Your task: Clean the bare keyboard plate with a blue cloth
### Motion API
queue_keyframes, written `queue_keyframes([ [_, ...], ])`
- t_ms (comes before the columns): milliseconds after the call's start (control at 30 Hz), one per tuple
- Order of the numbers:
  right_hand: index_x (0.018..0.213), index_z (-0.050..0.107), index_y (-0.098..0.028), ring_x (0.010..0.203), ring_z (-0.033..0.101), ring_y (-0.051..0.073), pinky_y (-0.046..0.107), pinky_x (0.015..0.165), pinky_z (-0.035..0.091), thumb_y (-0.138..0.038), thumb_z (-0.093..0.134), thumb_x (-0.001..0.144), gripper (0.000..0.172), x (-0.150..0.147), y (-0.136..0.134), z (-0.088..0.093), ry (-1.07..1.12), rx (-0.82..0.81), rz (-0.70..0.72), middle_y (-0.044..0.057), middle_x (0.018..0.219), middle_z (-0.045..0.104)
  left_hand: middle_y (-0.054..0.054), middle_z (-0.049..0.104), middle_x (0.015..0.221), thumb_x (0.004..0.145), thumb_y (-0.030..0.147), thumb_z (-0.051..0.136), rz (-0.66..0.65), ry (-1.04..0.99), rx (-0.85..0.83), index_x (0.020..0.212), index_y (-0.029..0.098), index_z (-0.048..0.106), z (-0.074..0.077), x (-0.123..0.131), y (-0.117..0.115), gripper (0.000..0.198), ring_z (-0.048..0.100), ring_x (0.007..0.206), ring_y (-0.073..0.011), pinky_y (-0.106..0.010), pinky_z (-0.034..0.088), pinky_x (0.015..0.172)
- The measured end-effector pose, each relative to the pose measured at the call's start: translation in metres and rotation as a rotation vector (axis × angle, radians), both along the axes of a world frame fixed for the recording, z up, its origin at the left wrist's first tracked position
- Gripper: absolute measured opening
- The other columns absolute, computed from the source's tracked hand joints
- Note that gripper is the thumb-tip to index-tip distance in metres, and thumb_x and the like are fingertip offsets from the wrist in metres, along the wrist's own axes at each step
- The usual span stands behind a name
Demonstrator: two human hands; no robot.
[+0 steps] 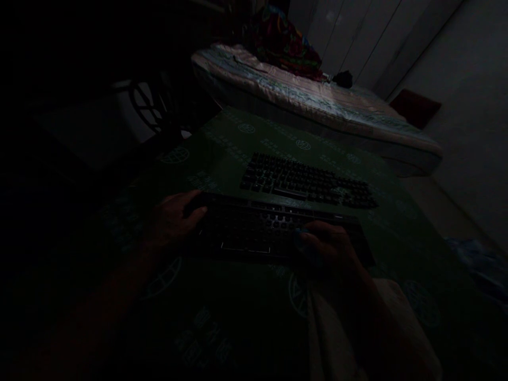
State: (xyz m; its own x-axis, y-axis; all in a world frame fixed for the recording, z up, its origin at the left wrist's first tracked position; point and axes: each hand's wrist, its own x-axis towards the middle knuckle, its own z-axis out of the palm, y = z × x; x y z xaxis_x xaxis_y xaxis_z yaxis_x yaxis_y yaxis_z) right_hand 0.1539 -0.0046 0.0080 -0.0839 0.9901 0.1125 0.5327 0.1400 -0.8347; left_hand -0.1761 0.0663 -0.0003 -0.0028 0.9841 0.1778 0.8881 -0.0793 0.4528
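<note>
A black keyboard base [238,225] with its keycaps off lies across the green printed sheet in front of me. My left hand [177,214] grips its left end, the thumb over the top and the fingers by the rear corner. Over the right part of the base, my right hand [329,241] is closed around a dark blue thing [302,238], perhaps a cloth, pressed to the key area. Darkness hides its exact kind. Just behind the base, loose black keycaps [293,177] are laid out in keyboard rows.
The green sheet [222,296] covers the work surface. Pale cloth [381,301] lies under my right forearm. Beyond stands a bed with a mattress [317,100] and a bundle of colourful fabric [286,47]. A dark round-framed object [148,106] is at the left.
</note>
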Motion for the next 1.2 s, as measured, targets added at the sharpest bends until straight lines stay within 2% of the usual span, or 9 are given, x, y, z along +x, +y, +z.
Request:
queue_keyframes([
  [200,0.081,0.072,-0.019,0.066,0.066,0.018,0.026,0.057,0.052,-0.039,0.064,0.075,0.022,-0.0023,0.0005,0.0024,0.051,0.0,-0.052,0.004,0.074,0.071,-0.012,0.059,0.123,0.077,0.05,0.038,-0.011,-0.018,0.015,0.124,0.011,0.054,0.0004,0.0005,-0.0003,0.063,0.051,0.115,-0.0278,-0.042,0.041,0.098],
  [333,0.08,0.071,-0.02,0.067,0.066,0.018,0.026,0.058,0.052,-0.039,0.063,0.076,0.021,-0.0012,0.0019,0.003,0.075,0.019,-0.077,0.003,0.074,0.071,-0.011,0.058,0.124,0.078,0.049,0.039,-0.001,-0.019,-0.007,0.124,0.013,0.054,0.0021,0.0006,-0.0014,0.061,0.051,0.115,-0.028,-0.042,0.042,0.098],
  [633,0.078,0.07,-0.019,0.06,0.062,0.015,0.023,0.053,0.048,-0.038,0.061,0.079,0.021,-0.0024,0.0037,-0.0015,0.035,0.045,-0.081,0.002,0.067,0.069,-0.01,0.058,0.124,0.078,0.048,0.039,-0.004,-0.021,0.02,0.124,0.015,0.054,-0.0038,-0.0019,0.0002,0.058,0.05,0.115,-0.0271,-0.042,0.042,0.097],
  [800,0.079,0.07,-0.018,0.065,0.064,0.017,0.025,0.057,0.05,-0.036,0.062,0.078,0.02,-0.0026,0.0035,0.0013,-0.001,0.041,-0.049,0.003,0.071,0.07,-0.012,0.058,0.124,0.077,0.049,0.039,-0.002,-0.023,0.008,0.123,0.013,0.054,-0.0025,-0.0019,0.0001,0.061,0.05,0.115,-0.0284,-0.044,0.042,0.096],
  [967,0.08,0.07,-0.019,0.063,0.063,0.016,0.024,0.054,0.049,-0.039,0.062,0.078,0.022,-0.0011,0.0043,-0.0012,0.032,0.037,-0.047,0.003,0.07,0.07,-0.014,0.058,0.124,0.077,0.05,0.038,-0.002,-0.007,0.004,0.123,0.011,0.055,-0.0024,-0.0015,0.0015,0.063,0.05,0.116,-0.0295,-0.045,0.04,0.099],
  [1200,0.079,0.071,-0.019,0.061,0.063,0.016,0.025,0.053,0.05,-0.04,0.062,0.077,0.022,-0.0009,0.0043,-0.0013,0.042,0.055,-0.061,0.003,0.069,0.07,-0.012,0.057,0.124,0.077,0.049,0.038,0.02,0.0,-0.019,0.124,0.014,0.054,-0.0015,-0.002,0.0004,0.06,0.05,0.115,-0.0296,-0.045,0.043,0.096],
])
